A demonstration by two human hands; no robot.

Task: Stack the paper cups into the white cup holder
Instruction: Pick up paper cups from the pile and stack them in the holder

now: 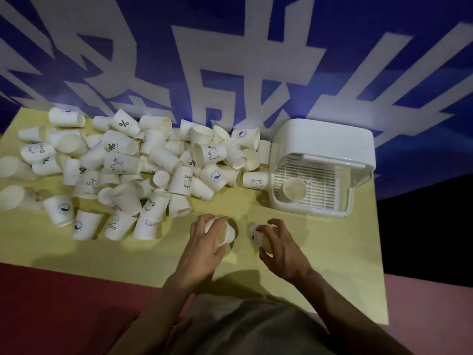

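Note:
A big pile of white paper cups (143,162) with small prints lies tumbled over the left and middle of the yellow table (332,252). The white cup holder (325,139) stands at the right, lid raised, with one cup (294,189) upright on its slatted tray. My left hand (204,249) grips a paper cup (225,233) lying on its side near the table's front. My right hand (284,249) holds another cup (257,235) with a printed face, just right of the first. The two held cups are a short gap apart.
A blue wall with large white characters (230,60) rises right behind the table. The table's front edge runs close to my body, with dark red floor (64,303) to the left and pink floor (435,316) to the right. Bare yellow tabletop lies around my hands.

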